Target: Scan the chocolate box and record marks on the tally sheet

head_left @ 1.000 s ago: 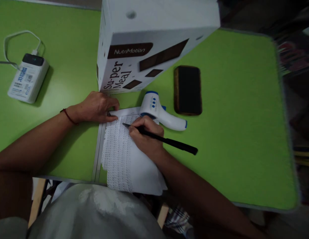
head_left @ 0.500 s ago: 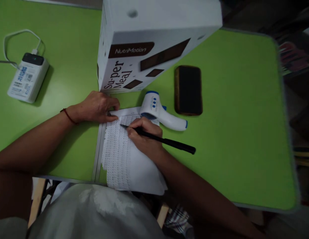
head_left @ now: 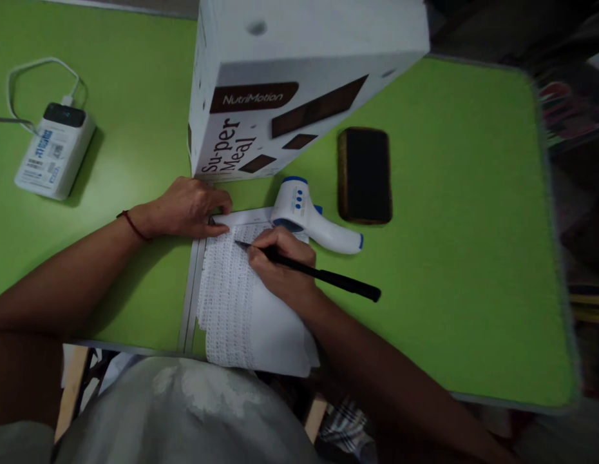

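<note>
Held in my right hand (head_left: pixel 284 265) is a black pen (head_left: pixel 335 278), its tip at the written part of a paper sheet (head_left: pixel 280 332). Rows of small handwriting cover the sheet's left side; its right side is blank, and its lower end hangs past the table edge. My left hand (head_left: pixel 190 207) rests at the sheet's top left corner, thumb on the paper and index finger apart from it; the other fingers are mostly hidden. A white and blue infrared thermometer (head_left: pixel 323 229) lies just beyond my right hand, over the paper's top edge.
A tall white box (head_left: pixel 290 109) marked NutriMotion stands behind my hands. A phone in a brown case (head_left: pixel 366 175) lies right of it. Left on the green table (head_left: pixel 473 258) is a white power bank (head_left: pixel 55 151) with a cable (head_left: pixel 33 63) plugged in.
The pen and my right hand have shifted very slightly to the right. The paper's lower end has moved a little left. My left hand has stayed put.
</note>
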### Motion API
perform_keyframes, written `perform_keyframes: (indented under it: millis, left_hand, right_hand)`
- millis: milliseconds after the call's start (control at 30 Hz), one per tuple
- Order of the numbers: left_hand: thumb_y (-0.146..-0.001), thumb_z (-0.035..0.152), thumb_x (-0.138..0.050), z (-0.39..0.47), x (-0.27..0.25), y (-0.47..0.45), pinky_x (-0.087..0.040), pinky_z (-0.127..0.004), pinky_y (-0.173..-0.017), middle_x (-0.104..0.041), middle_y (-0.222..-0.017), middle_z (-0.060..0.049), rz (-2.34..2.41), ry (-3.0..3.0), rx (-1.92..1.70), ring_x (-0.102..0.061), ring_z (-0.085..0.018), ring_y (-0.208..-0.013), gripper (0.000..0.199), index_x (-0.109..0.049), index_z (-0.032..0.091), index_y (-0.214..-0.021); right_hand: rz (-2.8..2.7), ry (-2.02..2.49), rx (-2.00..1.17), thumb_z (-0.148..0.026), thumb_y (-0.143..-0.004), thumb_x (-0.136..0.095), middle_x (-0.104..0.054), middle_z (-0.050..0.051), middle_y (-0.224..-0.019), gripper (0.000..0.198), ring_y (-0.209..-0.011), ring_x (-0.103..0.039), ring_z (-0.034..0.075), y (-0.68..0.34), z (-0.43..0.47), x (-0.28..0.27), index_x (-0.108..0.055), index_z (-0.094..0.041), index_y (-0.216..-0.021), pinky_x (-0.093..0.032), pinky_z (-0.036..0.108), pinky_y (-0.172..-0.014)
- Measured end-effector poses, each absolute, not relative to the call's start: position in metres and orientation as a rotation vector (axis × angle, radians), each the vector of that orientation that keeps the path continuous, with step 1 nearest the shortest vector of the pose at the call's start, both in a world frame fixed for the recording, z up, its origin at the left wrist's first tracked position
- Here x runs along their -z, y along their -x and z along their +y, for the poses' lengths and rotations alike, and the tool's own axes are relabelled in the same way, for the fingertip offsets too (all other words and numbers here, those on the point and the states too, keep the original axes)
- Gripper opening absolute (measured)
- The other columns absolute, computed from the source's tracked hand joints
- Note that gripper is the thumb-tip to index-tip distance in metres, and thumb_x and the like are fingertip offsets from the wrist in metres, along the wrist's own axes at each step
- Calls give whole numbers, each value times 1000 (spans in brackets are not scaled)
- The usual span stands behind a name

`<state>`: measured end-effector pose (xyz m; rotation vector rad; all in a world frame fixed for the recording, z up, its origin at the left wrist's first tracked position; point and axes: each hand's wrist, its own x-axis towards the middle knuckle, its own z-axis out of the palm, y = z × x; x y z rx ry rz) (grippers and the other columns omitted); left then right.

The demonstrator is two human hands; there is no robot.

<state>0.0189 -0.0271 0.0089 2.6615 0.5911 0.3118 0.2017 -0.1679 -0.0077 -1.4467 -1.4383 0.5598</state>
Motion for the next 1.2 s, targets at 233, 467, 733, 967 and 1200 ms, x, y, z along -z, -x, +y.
perform_keyframes:
  millis: [233, 467, 733, 967, 1200]
  left_hand:
    - [-84, 40, -68, -27, -10, -18, -36, -28, -57, -65, -66, 0, 570, -2659, -310, -57, -14, -57, 24, -71, 18, -93]
    - [-85, 43, -64, -26, -9, -18, -35, -27, -55, -62, -63, 1, 566, -2661, -344, -55, -13, -54, 26, -70, 19, -91]
    - [-82, 38, -70, -26, -10, -19, -35, -28, -56, -64, -64, 0, 560, -2646, -332, -55, -14, -54, 21, -71, 19, -91]
    - [-83, 39, -67, -27, -12, -19, -34, -28, -57, -69, -69, -2, 591, -2650, -281, -56, -15, -58, 24, -72, 18, -93]
    - [-85, 45, -62, -27, -9, -18, -37, -28, -59, -68, -70, -2, 577, -2656, -298, -59, -16, -61, 28, -71, 19, -93]
  right_hand:
    - [-1423, 1441, -602, -16, -69, -58, -49, -8, -52, 15, -48, -46, 10, -202, -169, 7, -49, -25, -61, -37, 26, -47]
    - [-1424, 1424, -554, -13, -69, -57, -47, -8, -52, 17, -48, -44, 10, -200, -168, 7, -48, -25, -62, -37, 26, -48]
    - [-1426, 1473, -571, -17, -69, -56, -47, -7, -51, 16, -49, -46, 11, -202, -169, 6, -45, -26, -61, -38, 28, -48]
    - [-1398, 1428, -536, -11, -68, -56, -47, -8, -52, 18, -47, -43, 10, -200, -168, 7, -46, -25, -62, -36, 26, -47]
    - [-1405, 1449, -579, -12, -67, -56, -44, -8, -51, 18, -48, -41, 10, -202, -169, 6, -45, -25, -61, -34, 27, -47]
